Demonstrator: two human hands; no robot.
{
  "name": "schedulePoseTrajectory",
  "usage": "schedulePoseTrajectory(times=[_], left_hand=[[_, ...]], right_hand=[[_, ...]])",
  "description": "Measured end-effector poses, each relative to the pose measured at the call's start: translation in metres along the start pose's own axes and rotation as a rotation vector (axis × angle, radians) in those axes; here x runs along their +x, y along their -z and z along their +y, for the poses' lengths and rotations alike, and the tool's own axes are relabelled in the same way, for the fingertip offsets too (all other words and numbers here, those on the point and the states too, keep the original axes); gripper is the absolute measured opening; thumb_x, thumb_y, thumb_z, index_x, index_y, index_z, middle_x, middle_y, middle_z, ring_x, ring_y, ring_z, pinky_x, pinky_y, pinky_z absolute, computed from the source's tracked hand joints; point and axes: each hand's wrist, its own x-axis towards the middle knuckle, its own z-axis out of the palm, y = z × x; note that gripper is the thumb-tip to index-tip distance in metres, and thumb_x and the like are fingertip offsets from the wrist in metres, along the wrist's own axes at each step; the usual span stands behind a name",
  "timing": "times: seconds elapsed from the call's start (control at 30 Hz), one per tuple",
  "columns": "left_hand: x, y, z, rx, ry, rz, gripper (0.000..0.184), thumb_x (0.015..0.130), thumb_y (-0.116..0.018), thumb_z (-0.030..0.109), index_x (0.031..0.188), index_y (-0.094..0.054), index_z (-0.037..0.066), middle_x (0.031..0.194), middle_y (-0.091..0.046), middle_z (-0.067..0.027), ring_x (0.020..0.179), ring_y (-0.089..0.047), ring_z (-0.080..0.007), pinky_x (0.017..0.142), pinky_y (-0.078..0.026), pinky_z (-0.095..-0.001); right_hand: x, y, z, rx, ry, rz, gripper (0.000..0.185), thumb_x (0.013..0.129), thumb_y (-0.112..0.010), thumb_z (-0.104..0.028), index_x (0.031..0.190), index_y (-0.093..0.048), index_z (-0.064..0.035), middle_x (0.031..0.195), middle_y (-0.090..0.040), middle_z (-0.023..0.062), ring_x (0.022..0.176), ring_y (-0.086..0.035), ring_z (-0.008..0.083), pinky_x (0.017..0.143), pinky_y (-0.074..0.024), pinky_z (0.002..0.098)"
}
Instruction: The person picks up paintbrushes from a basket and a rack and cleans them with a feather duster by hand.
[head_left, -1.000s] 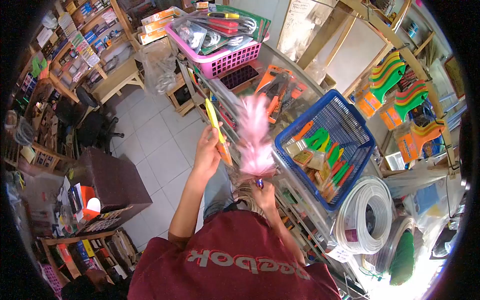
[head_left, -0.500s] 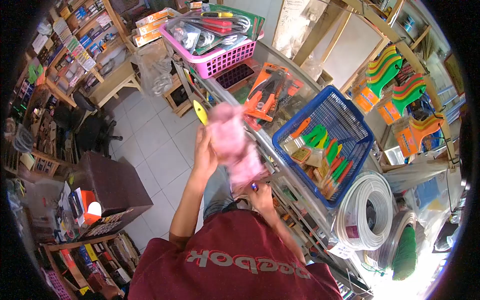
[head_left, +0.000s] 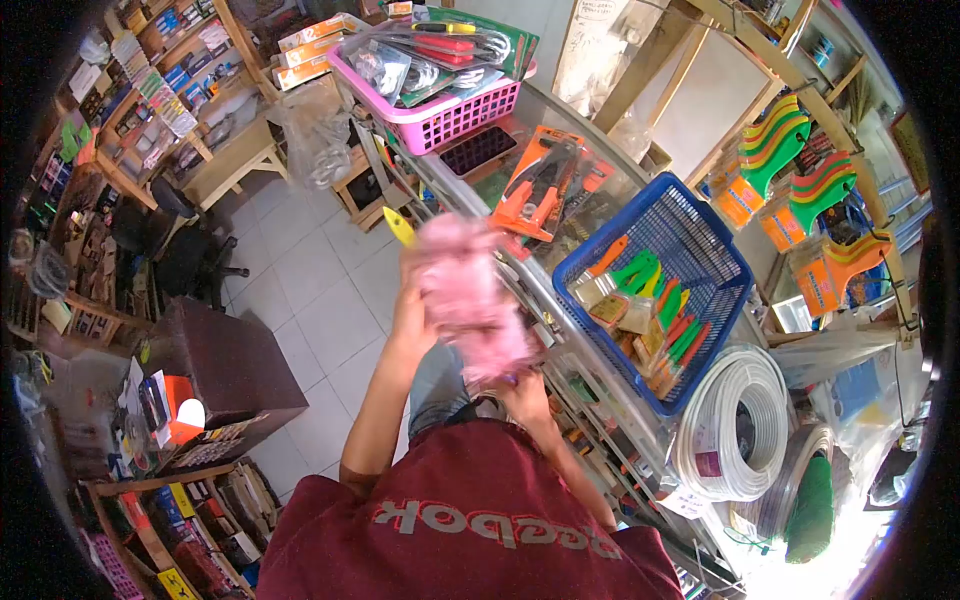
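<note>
A yellow-handled paintbrush [head_left: 398,226] sticks up past my left hand [head_left: 411,312], whose fingers are closed round it; its bristle end is hidden. In front of that hand hangs a pink cloth [head_left: 462,285], smeared by motion and covering part of the fingers. My right hand [head_left: 526,398] is closed on the cloth's lower end, close to my body. Right of the cloth, on the glass counter, stands a blue basket [head_left: 738,262] of paintbrushes [head_left: 655,310] with green, yellow, orange and red handles.
A pink basket [head_left: 462,128] of packaged tools and orange-handled pliers [head_left: 540,185] lie along the glass counter [head_left: 560,105]. A white cable coil [head_left: 728,420] sits at its near end. Brush sets [head_left: 770,150] hang at right. A brown cabinet [head_left: 225,370] stands at left on the tiled floor.
The pink cloth has shifted in shape and covers more of the space between my hands. The yellow handle tilts further left. My right hand stays low, now partly behind the cloth.
</note>
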Motion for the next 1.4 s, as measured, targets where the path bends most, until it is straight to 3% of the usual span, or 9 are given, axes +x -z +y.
schedulePoseTrajectory(times=[0.33,0.47,0.57,0.73,1.0,1.1,1.23,1.3,1.4], left_hand=[[-0.007,-0.007,0.009,-0.219,0.088,0.17,0.04,0.096,-0.042,0.037,0.132,-0.04,0.02,0.114,-0.054,-0.0045,0.101,-0.055,-0.0188,0.093,-0.04,-0.0394],[-0.003,0.016,0.005,-0.245,-0.016,-0.109,0.041,0.096,-0.04,0.031,0.132,-0.04,0.01,0.108,-0.057,-0.007,0.095,-0.057,-0.0184,0.088,-0.046,-0.0389],[-0.012,-0.018,0.016,-0.191,0.106,0.209,0.039,0.098,-0.038,0.03,0.133,-0.039,0.014,0.101,-0.053,-0.0053,0.085,-0.055,-0.0166,0.079,-0.048,-0.0356],[-0.007,-0.003,0.012,-0.062,-0.074,-0.022,0.038,0.096,-0.045,0.026,0.133,-0.037,0.026,0.102,-0.053,-0.0012,0.085,-0.052,-0.0116,0.075,-0.047,-0.0296],[-0.012,-0.008,0.012,0.082,0.061,-0.148,0.054,0.092,-0.053,0.037,0.136,-0.038,0.01,0.096,-0.056,0.0001,0.082,-0.056,-0.0136,0.075,-0.049,-0.0298],[-0.024,-0.039,0.01,0.143,0.063,0.177,0.056,0.092,-0.05,0.041,0.137,-0.036,0.009,0.093,-0.055,-0.0008,0.081,-0.054,-0.0143,0.073,-0.048,-0.03],[-0.009,0.004,0.005,0.036,0.073,-0.181,0.039,0.097,-0.045,0.03,0.126,-0.047,0.006,0.098,-0.056,-0.0021,0.089,-0.055,-0.0142,0.078,-0.047,-0.0305],[-0.013,-0.018,0.004,0.069,0.019,-0.002,0.031,0.097,-0.045,0.026,0.117,-0.053,0.005,0.099,-0.058,-0.0029,0.09,-0.057,-0.0157,0.08,-0.047,-0.0298],[-0.019,-0.022,-0.005,0.101,0.016,0.016,0.036,0.097,-0.045,0.03,0.12,-0.05,0.004,0.103,-0.059,-0.0039,0.093,-0.057,-0.0149,0.082,-0.047,-0.0308]], right_hand=[[0.0,-0.005,0.009,-0.244,-0.065,-0.021,0.024,0.075,-0.064,-0.019,0.077,-0.059,0.0041,0.068,-0.06,0.025,0.066,-0.059,0.044,0.061,-0.0475,0.048],[0.003,-0.009,0.008,-0.145,-0.111,0.133,0.019,0.075,-0.063,-0.015,0.078,-0.061,0.0028,0.068,-0.06,0.024,0.067,-0.06,0.0423,0.063,-0.0483,0.0472],[-0.003,-0.012,0.014,-0.193,0.083,0.14,0.018,0.076,-0.063,-0.015,0.082,-0.062,0.0022,0.07,-0.061,0.0222,0.067,-0.06,0.0407,0.063,-0.0471,0.0462],[0.005,-0.01,0.021,-0.078,-0.129,0.201,0.02,0.075,-0.063,-0.015,0.086,-0.063,0.0014,0.073,-0.062,0.0227,0.071,-0.061,0.0419,0.066,-0.0485,0.048],[0.015,-0.001,0.009,-0.114,-0.137,0.122,0.018,0.077,-0.062,-0.016,0.082,-0.061,0.0021,0.07,-0.06,0.0241,0.069,-0.06,0.043,0.063,-0.0471,0.0473],[0.015,-0.006,0.008,-0.102,0.009,0.103,0.019,0.077,-0.062,-0.015,0.082,-0.062,0.0029,0.071,-0.06,0.0252,0.069,-0.06,0.0425,0.063,-0.0471,0.047],[0.019,-0.007,0.005,-0.111,-0.075,0.102,0.017,0.075,-0.063,-0.012,0.084,-0.062,0.0028,0.07,-0.06,0.024,0.07,-0.06,0.0434,0.065,-0.0477,0.0465],[0.022,-0.009,0.002,-0.022,-0.172,0.133,0.018,0.075,-0.063,-0.013,0.086,-0.063,0.0022,0.071,-0.061,0.024,0.072,-0.06,0.0444,0.067,-0.0478,0.0478],[0.015,-0.018,0.008,-0.023,0.119,0.042,0.019,0.077,-0.063,-0.015,0.085,-0.062,0.0021,0.071,-0.06,0.024,0.072,-0.061,0.0433,0.066,-0.0476,0.0474]])
